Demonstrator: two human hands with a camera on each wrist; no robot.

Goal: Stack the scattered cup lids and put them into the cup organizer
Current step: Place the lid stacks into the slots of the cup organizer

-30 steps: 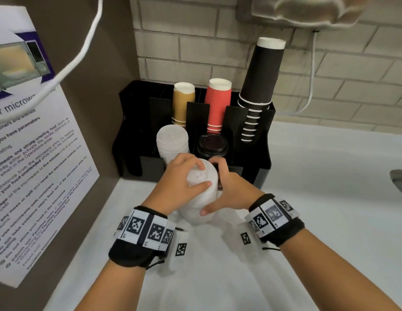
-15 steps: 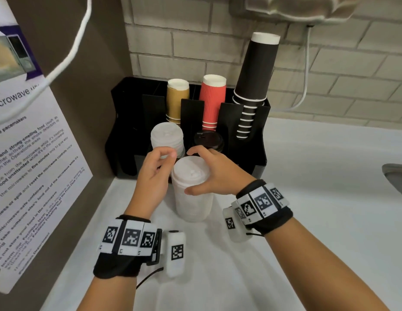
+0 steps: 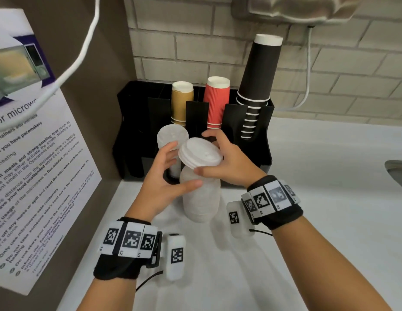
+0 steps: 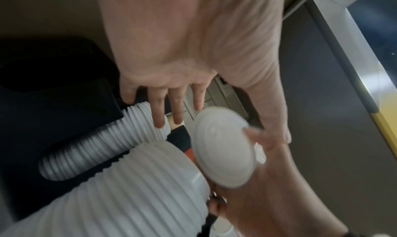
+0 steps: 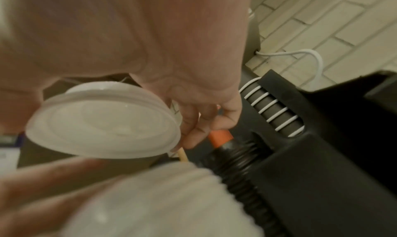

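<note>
A tall stack of white lids (image 3: 201, 198) stands on the white counter in front of the black cup organizer (image 3: 251, 153). My right hand (image 3: 204, 152) pinches a few white lids (image 3: 196, 153) by the rim, tilted and lifted just off the stack's top. My left hand (image 3: 184, 164) is at the stack's left side, thumb on its upper part. Its fingers (image 4: 165, 111) are straight and reach a second white lid stack (image 3: 171, 138) in the organizer. In the wrist views the held lids (image 4: 223, 147) (image 5: 103, 123) hover over the tall stack (image 4: 128, 198) (image 5: 161, 198).
The organizer holds gold cups (image 3: 182, 104), red cups (image 3: 217, 102), tall black cups (image 3: 260, 81) and a black lid stack (image 5: 236, 162). A notice board (image 3: 38, 176) walls the left side. A white cable (image 3: 83, 52) hangs above. A sink edge (image 3: 397, 173) shows at the right.
My right hand has lifted a few lids off the tall stack and tilted them. My left hand has come off the top to the stack's side, thumb against it.
</note>
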